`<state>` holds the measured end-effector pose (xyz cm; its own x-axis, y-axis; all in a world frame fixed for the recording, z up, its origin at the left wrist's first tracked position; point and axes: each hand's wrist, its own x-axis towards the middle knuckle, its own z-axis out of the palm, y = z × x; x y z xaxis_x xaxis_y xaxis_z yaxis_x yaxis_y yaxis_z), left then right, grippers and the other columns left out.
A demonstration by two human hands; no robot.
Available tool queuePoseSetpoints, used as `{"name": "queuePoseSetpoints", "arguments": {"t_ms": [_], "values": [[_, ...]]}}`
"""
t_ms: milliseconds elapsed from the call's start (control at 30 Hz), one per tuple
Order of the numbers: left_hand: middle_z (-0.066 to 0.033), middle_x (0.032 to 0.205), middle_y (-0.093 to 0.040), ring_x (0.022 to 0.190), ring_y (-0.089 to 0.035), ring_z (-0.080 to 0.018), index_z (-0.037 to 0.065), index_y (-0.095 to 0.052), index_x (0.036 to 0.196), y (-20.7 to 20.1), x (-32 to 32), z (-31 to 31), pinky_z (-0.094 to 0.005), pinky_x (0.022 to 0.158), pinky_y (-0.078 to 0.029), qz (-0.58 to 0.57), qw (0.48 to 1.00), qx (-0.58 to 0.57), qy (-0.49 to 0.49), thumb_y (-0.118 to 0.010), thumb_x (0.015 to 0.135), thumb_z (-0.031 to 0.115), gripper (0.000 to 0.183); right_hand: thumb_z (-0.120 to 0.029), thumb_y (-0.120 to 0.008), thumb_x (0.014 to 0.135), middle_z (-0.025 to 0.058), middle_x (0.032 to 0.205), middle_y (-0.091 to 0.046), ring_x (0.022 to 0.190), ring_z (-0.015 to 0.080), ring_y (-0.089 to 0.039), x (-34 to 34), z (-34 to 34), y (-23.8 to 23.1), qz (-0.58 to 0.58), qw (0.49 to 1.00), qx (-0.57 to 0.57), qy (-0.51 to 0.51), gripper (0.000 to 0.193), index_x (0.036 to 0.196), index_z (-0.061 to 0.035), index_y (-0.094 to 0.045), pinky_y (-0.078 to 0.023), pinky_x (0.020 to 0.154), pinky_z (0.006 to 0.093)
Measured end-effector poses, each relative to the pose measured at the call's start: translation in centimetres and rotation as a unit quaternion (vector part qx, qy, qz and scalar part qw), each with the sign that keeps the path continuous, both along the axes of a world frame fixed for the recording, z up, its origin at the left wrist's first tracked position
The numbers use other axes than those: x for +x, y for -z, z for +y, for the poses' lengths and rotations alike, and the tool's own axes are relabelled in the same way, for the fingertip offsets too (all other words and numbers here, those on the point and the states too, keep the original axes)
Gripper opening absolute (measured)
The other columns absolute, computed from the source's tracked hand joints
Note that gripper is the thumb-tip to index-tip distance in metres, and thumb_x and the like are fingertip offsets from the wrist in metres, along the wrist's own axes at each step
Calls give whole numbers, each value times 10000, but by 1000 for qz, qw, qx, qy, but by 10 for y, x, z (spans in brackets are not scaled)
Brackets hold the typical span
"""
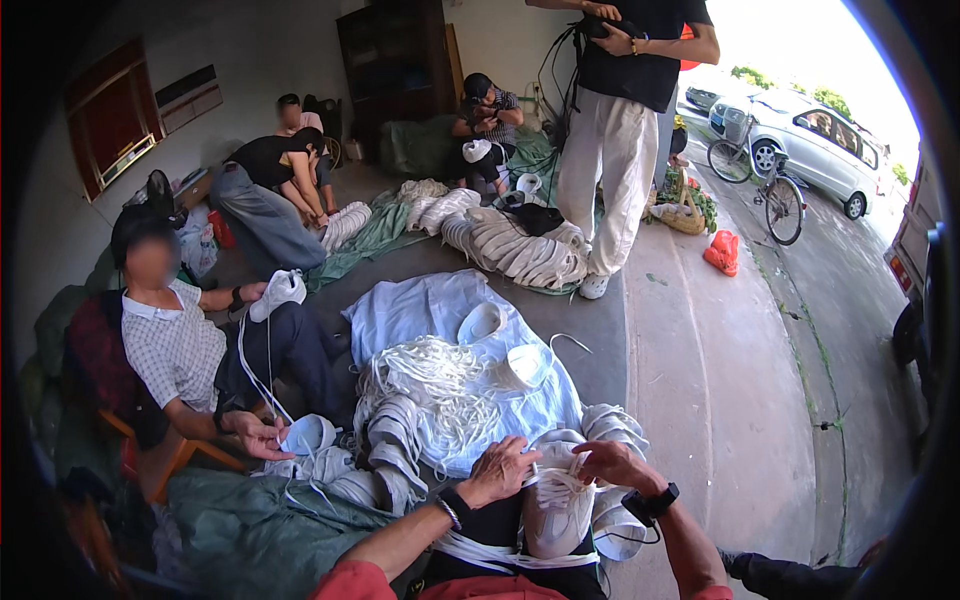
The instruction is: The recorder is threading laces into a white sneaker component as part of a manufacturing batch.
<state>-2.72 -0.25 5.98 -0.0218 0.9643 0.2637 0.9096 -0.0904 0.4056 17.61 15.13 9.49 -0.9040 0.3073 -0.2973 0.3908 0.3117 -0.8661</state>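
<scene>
A white lace-up shoe [555, 532] rests upright on my dark-clothed lap, its toe toward me. White shoelace [562, 488] crosses its front in loose loops. My left hand [497, 472] is at the shoe's left side, fingertips pinched on a lace end. On the other side my right hand [614, 464] bends its fingers down, closed on the lace beside the shoe; its fingertips are partly hidden. More white laces [490, 553] lie across my lap under the shoe.
Ahead, a pale blue sheet [400, 305] bears a heap of white laces [430, 385] and white bowl-like pieces [528, 366]. Rows of white shoes [395, 430] flank it. At left a seated person [175, 345] holds a shoe; others work behind. A person [610, 150] stands beyond.
</scene>
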Motion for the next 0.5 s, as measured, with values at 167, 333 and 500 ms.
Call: {"name": "queuePoseSetpoints", "arguments": {"t_ms": [167, 333, 500], "values": [[-129, 906, -531, 898, -531, -295, 93, -631, 936, -3, -5, 4, -402, 726, -444, 70, 995, -11, 64, -606, 698, 92, 239, -27, -540, 847, 111, 869, -674, 766, 182, -667, -1, 2, -1, -21, 999, -38, -4, 396, 1236, -34, -469, -545, 670, 274], [-116, 872, -535, 876, -540, -298, 89, -637, 853, 0, -15, 12, -411, 703, -446, 58, 996, -32, 64, -564, 726, 115, 149, -16, -544, 822, 109, 825, -675, 728, 169, -662, 0, 4, -2, -26, 997, -67, -17, 410, 1223, -5, -458, -537, 656, 270], [-156, 817, -553, 833, -562, -318, 61, -634, 764, 10, -10, 26, -450, 719, -456, 8, 990, -136, 36, -519, 758, 215, 192, 22, -501, 837, 131, 864, -672, 750, 192, -665, 5, 6, -1, 22, 986, -161, -25, 401, 1229, 1, -417, -542, 680, 289]]}}
